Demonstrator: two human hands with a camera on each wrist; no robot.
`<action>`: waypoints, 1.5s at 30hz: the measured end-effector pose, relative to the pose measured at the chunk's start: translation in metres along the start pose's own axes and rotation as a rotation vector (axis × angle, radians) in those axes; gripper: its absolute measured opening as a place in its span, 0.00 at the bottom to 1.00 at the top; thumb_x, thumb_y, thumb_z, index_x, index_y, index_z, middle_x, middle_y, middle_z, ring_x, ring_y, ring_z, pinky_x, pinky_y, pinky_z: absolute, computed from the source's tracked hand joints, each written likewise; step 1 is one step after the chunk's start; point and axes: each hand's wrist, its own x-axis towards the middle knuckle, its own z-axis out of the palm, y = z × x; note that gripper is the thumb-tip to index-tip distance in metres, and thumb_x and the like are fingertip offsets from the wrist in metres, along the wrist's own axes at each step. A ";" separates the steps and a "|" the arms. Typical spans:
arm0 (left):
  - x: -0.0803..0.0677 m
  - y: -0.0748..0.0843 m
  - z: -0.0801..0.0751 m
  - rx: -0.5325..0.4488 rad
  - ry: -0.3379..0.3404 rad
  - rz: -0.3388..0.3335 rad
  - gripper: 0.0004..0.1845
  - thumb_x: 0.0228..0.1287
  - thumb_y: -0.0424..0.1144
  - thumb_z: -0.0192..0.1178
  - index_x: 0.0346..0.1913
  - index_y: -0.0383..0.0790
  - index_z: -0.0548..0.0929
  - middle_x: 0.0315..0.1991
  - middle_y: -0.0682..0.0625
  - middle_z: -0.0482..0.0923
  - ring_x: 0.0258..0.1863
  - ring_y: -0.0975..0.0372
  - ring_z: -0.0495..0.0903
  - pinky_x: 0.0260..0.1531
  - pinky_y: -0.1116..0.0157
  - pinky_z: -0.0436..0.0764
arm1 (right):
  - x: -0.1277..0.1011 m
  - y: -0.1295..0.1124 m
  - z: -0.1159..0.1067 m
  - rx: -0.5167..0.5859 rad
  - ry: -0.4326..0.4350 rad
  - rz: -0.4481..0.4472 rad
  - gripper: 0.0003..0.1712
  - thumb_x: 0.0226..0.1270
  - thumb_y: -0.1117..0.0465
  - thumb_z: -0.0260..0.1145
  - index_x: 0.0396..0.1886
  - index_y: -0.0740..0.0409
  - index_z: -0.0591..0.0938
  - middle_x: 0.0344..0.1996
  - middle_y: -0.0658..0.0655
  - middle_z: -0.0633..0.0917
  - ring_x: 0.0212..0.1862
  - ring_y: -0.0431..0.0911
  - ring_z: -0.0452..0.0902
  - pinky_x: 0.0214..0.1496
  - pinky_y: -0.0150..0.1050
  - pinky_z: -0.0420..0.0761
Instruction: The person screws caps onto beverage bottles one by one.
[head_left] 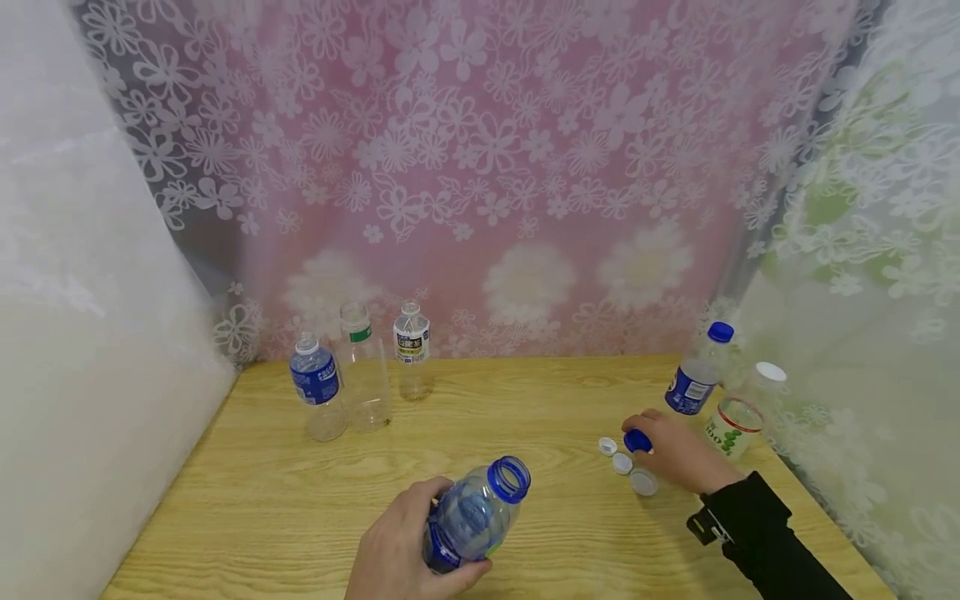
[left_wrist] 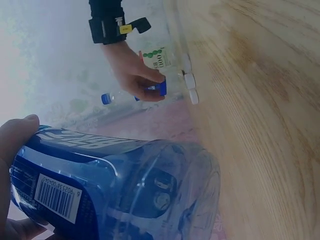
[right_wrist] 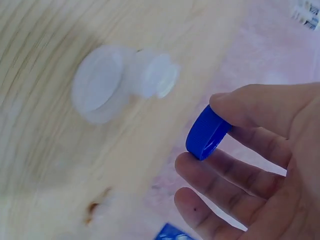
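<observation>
In the head view, my left hand [head_left: 401, 546] grips a clear plastic bottle [head_left: 476, 515] with a blue label. Its mouth has a blue ring and no cap on it, and it tilts to the right. The label and clear base of this bottle [left_wrist: 125, 185] fill the lower left wrist view. My right hand [head_left: 678, 450] pinches a blue bottle cap [head_left: 637, 441] between thumb and fingers, slightly over the table. Up close in the right wrist view, the blue cap [right_wrist: 205, 132] shows its ribbed side. Beside that hand lie three white caps [head_left: 622, 463].
Uncapped bottles stand at the back left: a blue-labelled one [head_left: 315, 379], a tall one with a green band [head_left: 367, 375] and a tea bottle [head_left: 412, 350]. At the right edge are a blue-capped bottle [head_left: 693, 379] and a white-capped one [head_left: 735, 421]. Floral curtains [head_left: 487, 167] surround the wooden table [head_left: 262, 500].
</observation>
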 end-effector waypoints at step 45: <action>-0.001 0.001 0.003 -0.026 -0.134 0.029 0.45 0.42 0.77 0.68 0.58 0.49 0.77 0.45 0.60 0.82 0.39 0.69 0.81 0.35 0.64 0.84 | -0.065 -0.157 -0.069 0.257 0.218 -0.478 0.31 0.69 0.60 0.69 0.68 0.35 0.73 0.60 0.41 0.77 0.53 0.36 0.79 0.47 0.33 0.83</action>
